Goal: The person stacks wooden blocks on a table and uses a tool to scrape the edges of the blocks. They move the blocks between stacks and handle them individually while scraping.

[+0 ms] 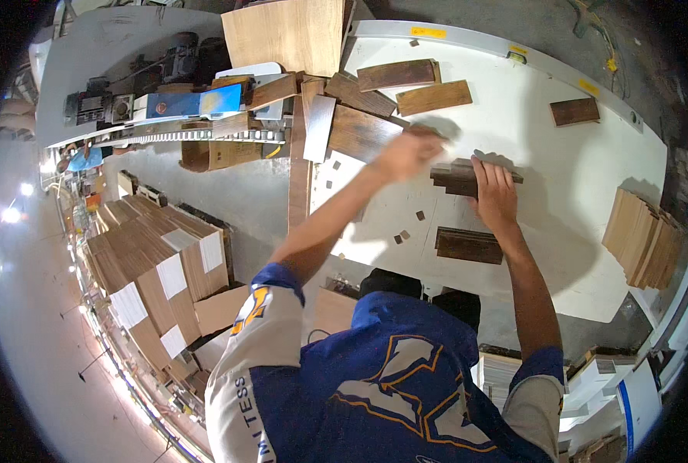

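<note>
My right hand (496, 193) is closed over a small stack of dark brown wood pieces (453, 179), its fingers across the top and the thumb at the near side. The pieces lie unevenly, with stepped ends on the left. Just left of them, my left hand (421, 150) is smeared by motion above the white table, and its fingers cannot be made out. Nearer to me rests another dark wood stack (469, 245). Several small dark wood squares (419, 216) are scattered to the left of that stack.
Loose wood pieces (435, 98) lie at the far side of the white table (560, 262). A single dark piece (575, 112) sits far right, and a lighter stack (643, 238) stands by the right edge. A long level (475, 42) borders the far edge. Large board stacks (151, 270) stand left.
</note>
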`<move>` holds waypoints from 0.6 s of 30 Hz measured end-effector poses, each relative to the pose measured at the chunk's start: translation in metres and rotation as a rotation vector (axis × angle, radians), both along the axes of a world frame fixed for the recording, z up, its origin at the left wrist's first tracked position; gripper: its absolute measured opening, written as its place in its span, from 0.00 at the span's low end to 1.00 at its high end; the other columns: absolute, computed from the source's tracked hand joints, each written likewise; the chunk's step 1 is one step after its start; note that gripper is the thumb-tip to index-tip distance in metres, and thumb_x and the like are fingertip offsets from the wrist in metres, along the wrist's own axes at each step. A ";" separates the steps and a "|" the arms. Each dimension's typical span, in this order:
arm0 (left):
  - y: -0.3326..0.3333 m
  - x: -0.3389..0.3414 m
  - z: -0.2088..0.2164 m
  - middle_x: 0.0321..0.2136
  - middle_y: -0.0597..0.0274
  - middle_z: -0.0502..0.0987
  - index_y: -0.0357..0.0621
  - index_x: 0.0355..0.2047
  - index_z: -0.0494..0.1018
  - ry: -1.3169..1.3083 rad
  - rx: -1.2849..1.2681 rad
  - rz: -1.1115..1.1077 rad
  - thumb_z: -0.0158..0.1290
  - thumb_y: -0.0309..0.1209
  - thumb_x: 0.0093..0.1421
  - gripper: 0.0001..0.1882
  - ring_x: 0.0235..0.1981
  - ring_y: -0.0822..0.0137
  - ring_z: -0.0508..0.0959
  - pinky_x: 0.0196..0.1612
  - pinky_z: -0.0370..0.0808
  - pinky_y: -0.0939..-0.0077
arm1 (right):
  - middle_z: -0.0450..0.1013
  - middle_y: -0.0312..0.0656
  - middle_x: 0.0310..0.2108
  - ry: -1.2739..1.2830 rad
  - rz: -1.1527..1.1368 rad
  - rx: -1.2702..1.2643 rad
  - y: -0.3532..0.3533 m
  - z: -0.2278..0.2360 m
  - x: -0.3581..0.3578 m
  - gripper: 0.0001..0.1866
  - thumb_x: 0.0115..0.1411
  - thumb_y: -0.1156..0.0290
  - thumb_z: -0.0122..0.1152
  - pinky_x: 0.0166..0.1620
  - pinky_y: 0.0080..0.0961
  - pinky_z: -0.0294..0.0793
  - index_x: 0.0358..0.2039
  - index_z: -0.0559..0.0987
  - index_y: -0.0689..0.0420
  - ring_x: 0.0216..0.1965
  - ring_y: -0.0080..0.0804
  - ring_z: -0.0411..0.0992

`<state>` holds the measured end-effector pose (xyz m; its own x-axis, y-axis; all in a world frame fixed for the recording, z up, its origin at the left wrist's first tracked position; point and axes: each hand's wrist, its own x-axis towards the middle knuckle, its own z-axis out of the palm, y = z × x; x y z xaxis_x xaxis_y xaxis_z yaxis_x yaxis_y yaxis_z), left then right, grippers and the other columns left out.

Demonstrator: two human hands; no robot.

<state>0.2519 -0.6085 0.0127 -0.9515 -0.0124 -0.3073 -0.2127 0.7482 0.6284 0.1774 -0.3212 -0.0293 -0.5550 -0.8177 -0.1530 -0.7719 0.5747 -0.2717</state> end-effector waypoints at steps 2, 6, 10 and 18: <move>-0.086 0.045 -0.012 0.42 0.44 0.86 0.42 0.41 0.86 0.435 -0.315 0.125 0.62 0.34 0.71 0.09 0.44 0.44 0.84 0.50 0.80 0.48 | 0.73 0.44 0.61 -0.002 -0.005 -0.052 0.000 0.000 -0.001 0.52 0.50 0.60 0.90 0.73 0.46 0.67 0.73 0.71 0.55 0.64 0.44 0.72; -0.262 0.159 -0.023 0.45 0.47 0.85 0.39 0.46 0.84 0.363 -0.715 1.151 0.68 0.47 0.68 0.21 0.51 0.44 0.81 0.55 0.77 0.45 | 0.73 0.43 0.61 0.005 -0.025 -0.085 -0.002 -0.002 -0.001 0.48 0.51 0.59 0.89 0.74 0.45 0.66 0.70 0.73 0.54 0.65 0.44 0.71; -0.354 0.229 -0.041 0.75 0.31 0.63 0.35 0.75 0.66 0.203 -0.815 1.006 0.53 0.67 0.72 0.49 0.77 0.34 0.59 0.79 0.58 0.42 | 0.73 0.43 0.63 0.002 -0.029 -0.013 -0.003 -0.001 0.000 0.48 0.51 0.58 0.89 0.74 0.47 0.65 0.70 0.74 0.54 0.66 0.45 0.71; -0.301 0.180 -0.067 0.83 0.32 0.46 0.57 0.85 0.49 0.028 -0.816 0.847 0.44 0.74 0.72 0.52 0.82 0.28 0.48 0.81 0.47 0.32 | 0.71 0.45 0.65 0.035 -0.043 0.007 -0.002 -0.004 0.005 0.50 0.51 0.58 0.89 0.74 0.51 0.64 0.71 0.71 0.53 0.68 0.47 0.69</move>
<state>0.4317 -0.9099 -0.0540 -0.5512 -0.8277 0.1053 -0.8292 0.5574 0.0412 0.1824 -0.3237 -0.0332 -0.5945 -0.7921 -0.1383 -0.7554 0.6092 -0.2413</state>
